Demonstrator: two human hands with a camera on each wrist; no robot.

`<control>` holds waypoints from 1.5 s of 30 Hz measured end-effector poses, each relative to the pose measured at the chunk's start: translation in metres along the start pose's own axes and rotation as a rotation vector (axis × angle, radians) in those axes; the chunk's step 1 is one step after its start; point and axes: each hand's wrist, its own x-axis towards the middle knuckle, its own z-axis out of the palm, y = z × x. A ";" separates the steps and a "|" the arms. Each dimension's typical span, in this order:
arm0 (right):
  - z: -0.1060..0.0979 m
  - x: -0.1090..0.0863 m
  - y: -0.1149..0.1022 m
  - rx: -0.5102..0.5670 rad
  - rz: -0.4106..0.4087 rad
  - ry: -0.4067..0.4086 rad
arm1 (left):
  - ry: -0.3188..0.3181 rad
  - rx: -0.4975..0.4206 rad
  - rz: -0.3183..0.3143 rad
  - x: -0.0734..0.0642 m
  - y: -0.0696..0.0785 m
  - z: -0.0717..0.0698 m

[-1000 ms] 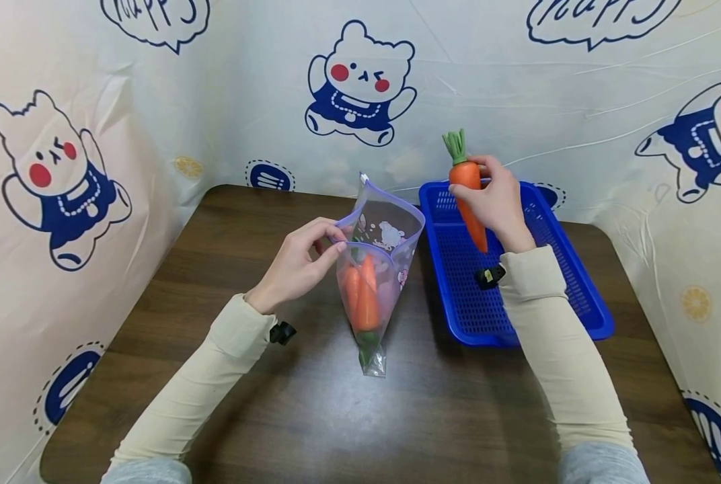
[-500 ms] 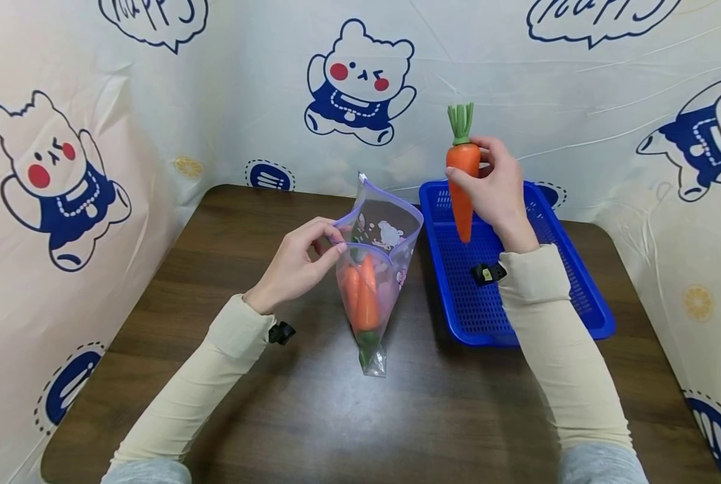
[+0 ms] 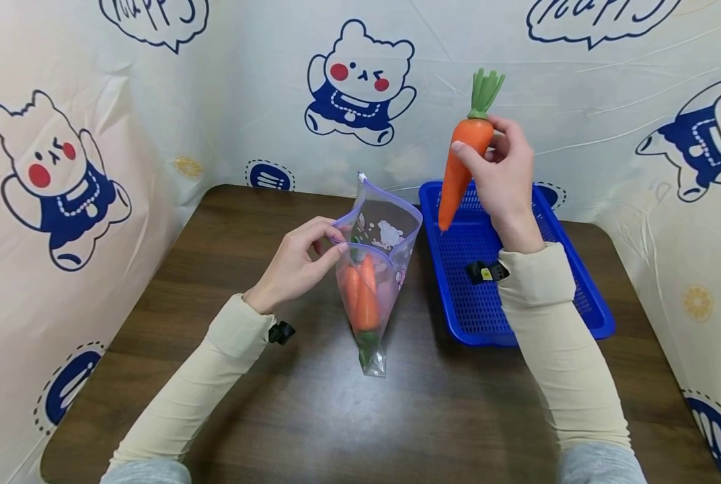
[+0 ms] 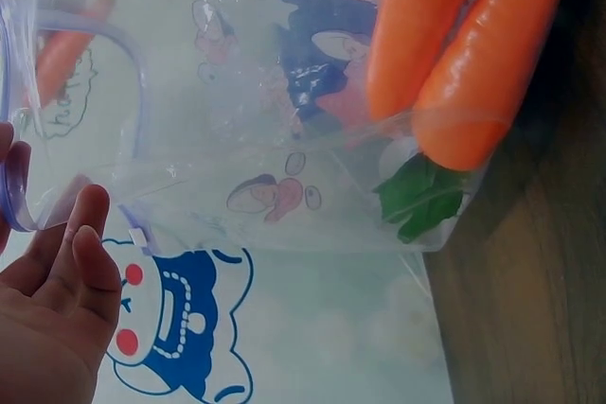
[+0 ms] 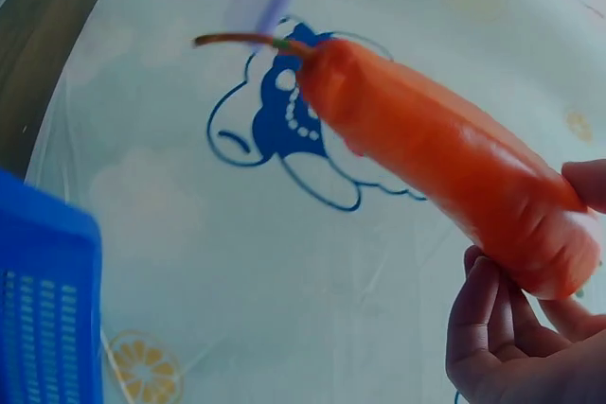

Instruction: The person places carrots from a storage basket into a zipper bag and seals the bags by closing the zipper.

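Note:
In the head view, my left hand pinches the purple-edged rim of a clear zip bag and keeps its mouth spread. Inside the bag lie orange carrots, with green leaves near its bottom; the left wrist view shows two of these carrots side by side. My right hand grips a carrot by its thick end, green stalks up and thin tip slanting down to the left. That carrot hangs above the blue basket, apart from the bag. In the right wrist view a thin root curls from its tip.
A blue perforated plastic basket stands to the right of the bag on the brown wooden table. Behind and at both sides hangs a pale cloth printed with cartoon bears.
My right hand has raised the carrot higher over the basket and tilted it, its tip swinging left. My left hand and the bag have stayed almost still.

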 end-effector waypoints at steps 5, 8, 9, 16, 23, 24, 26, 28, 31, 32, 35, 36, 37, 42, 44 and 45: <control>0.003 -0.003 -0.008 0.155 -0.012 0.012 | -0.005 -0.005 -0.004 0.001 0.001 0.000; 0.005 -0.005 -0.012 0.214 -0.019 0.007 | -0.002 -0.007 0.002 0.001 0.001 0.001; 0.006 -0.005 -0.013 0.228 -0.021 0.006 | -0.001 -0.008 0.005 0.001 0.001 0.001; 0.015 -0.007 -0.018 0.324 -0.026 -0.007 | 0.000 -0.018 0.007 0.001 0.000 0.001; 0.017 -0.009 -0.022 0.393 -0.034 -0.004 | -0.003 -0.014 0.006 0.001 0.003 0.001; 0.018 -0.009 -0.022 0.400 -0.042 -0.003 | -0.002 -0.014 0.008 0.001 0.003 0.001; 0.018 -0.009 -0.024 0.415 -0.052 -0.002 | -0.001 -0.016 0.012 0.002 0.003 0.002; 0.020 -0.010 -0.025 0.417 -0.057 -0.007 | -0.002 -0.018 0.015 0.002 0.003 0.002; 0.024 -0.011 -0.025 0.399 -0.052 -0.019 | -0.006 -0.020 0.015 0.002 0.003 0.002; 0.026 -0.011 -0.025 0.389 -0.050 -0.024 | -0.007 -0.022 0.014 0.003 0.004 0.002; 0.030 -0.012 -0.024 0.346 -0.032 -0.041 | -0.009 -0.023 0.012 0.003 0.005 0.002; 0.032 -0.012 -0.023 0.330 -0.025 -0.047 | -0.009 -0.023 0.012 0.003 0.005 0.002; 0.033 -0.012 -0.022 0.310 -0.018 -0.054 | -0.009 -0.022 0.011 0.003 0.005 0.002; 0.040 -0.014 -0.014 0.181 0.001 -0.098 | -0.013 -0.017 0.005 0.003 0.005 0.002; 0.042 -0.014 -0.011 0.130 0.004 -0.113 | -0.015 -0.018 0.002 0.003 0.005 0.002; 0.043 -0.015 -0.011 0.112 0.008 -0.120 | -0.016 -0.019 0.001 0.003 0.005 0.002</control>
